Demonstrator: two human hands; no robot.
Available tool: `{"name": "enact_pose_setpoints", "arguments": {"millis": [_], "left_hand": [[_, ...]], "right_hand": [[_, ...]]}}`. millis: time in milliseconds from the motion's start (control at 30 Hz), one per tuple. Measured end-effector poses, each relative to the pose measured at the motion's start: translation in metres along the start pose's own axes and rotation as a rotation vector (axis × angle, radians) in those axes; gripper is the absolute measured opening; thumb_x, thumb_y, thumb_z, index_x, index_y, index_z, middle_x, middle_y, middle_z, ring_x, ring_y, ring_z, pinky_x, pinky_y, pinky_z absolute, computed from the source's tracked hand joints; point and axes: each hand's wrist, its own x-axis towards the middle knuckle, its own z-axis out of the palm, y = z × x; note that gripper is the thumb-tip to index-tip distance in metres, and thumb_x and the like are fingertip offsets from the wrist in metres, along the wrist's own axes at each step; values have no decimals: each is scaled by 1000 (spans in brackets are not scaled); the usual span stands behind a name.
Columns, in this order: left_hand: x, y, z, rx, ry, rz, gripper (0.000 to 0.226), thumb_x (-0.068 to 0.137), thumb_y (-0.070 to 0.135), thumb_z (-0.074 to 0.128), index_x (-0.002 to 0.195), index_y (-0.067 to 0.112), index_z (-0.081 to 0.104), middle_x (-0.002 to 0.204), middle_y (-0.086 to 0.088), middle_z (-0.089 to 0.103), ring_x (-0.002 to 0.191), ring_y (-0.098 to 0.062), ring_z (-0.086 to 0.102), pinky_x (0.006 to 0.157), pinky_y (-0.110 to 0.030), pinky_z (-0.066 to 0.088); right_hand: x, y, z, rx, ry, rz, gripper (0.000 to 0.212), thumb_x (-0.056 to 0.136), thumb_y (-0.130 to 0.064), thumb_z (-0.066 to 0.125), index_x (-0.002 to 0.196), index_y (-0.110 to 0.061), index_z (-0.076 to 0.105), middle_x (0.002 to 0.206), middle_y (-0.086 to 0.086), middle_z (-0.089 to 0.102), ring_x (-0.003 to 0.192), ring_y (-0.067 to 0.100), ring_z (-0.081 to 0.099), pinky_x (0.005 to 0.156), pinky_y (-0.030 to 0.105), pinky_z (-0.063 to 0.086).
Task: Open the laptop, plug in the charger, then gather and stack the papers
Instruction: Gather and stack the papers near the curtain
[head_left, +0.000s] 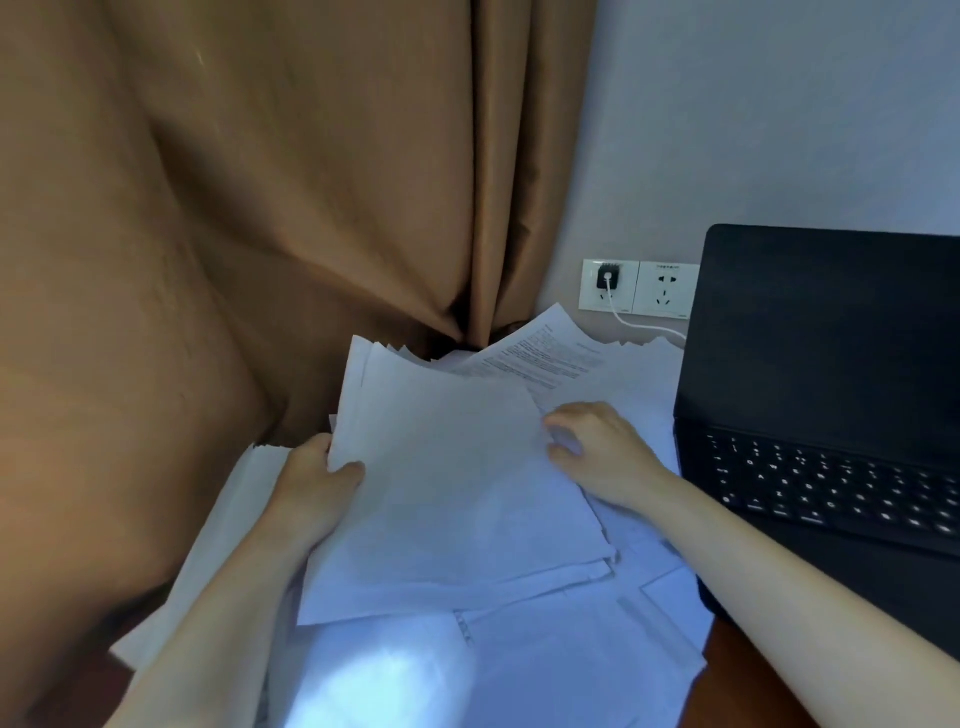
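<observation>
The stack (457, 493) of white papers sits in the middle of the desk (737, 686), on top of more loose sheets (545, 660). Its long side runs away from the person, toward the fold of the brown curtain (260, 208). The far edge is not neat, and many sheet corners stick out there.

The left hand (317, 478) holds the left edge of the stack. Its thumb lies on top and the other fingers are tucked under, so the fingers are clamped on the papers. The right hand (597, 452) is at the right edge. Its fingers (558, 421) are bent and closed on that edge.

One printed sheet (545, 353) lies behind the stack and points at a slant toward the wall sockets (667, 288).

The black laptop (831, 338) stands open, just beside the papers on the right. Its screen is dark. The charger plug (608, 278) sits in the left socket, and its white cable (644, 325) runs down and goes behind the laptop.

The curtain is close on the left, and some sheets reach out toward it. A bit of bare brown desk shows near the person, under the right arm.
</observation>
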Motion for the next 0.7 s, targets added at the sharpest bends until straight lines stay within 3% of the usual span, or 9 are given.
{"name": "enact_pose_setpoints", "arguments": {"millis": [67,167,267,400,467,567,633,700], "left_hand": [[2,-3,0,22,37,33,13,92,4,51,102,11,56,86,2,60,76,-13,56,59,-21,40],[6,-5,1,16,106,56,14,92,4,51,102,11,57,94,-3,61,88,-22,56,76,-28,42],[7,-6,1,0,157,62,14,92,5,51,103,12,56,99,-4,60,92,-23,55,81,-31,41],[8,-6,1,-9,172,70,12,92,5,51,99,14,54,96,-5,59,90,-23,55,79,-30,39],[7,-5,1,-26,161,67,13,91,4,51,99,14,55,94,-4,59,90,-23,55,79,-30,39],[6,-4,0,-48,135,47,13,91,5,52,101,12,57,90,-2,60,89,-23,56,80,-30,41],[6,-4,0,-57,125,38,13,91,5,52,101,10,58,90,-4,61,90,-25,57,81,-32,44],[5,-3,1,-51,119,37,12,91,5,52,100,10,57,94,-7,62,90,-27,58,83,-34,45]], "right_hand": [[-2,22,2,-174,82,127,17,88,-29,49,87,-13,51,86,1,46,93,29,50,67,32,33],[-4,33,1,-240,89,280,22,95,-32,47,87,-12,40,90,6,46,96,31,54,67,32,36],[4,27,-3,-475,49,284,18,98,-24,40,91,-10,50,90,8,53,99,30,58,65,28,34],[10,23,-4,-638,-38,287,19,94,-5,46,109,-8,57,110,8,61,103,28,59,67,27,35],[9,26,-5,-635,-12,366,20,91,0,47,105,-10,57,109,7,62,102,27,60,66,27,36],[2,27,-10,-606,69,406,22,88,4,46,77,-14,46,103,5,64,97,27,63,62,27,36],[0,31,-11,-541,161,397,20,88,6,45,79,-13,45,97,6,65,92,31,63,59,28,35],[-1,30,-12,-490,311,338,20,82,9,52,86,-10,52,79,7,63,73,33,62,47,25,28]]}}
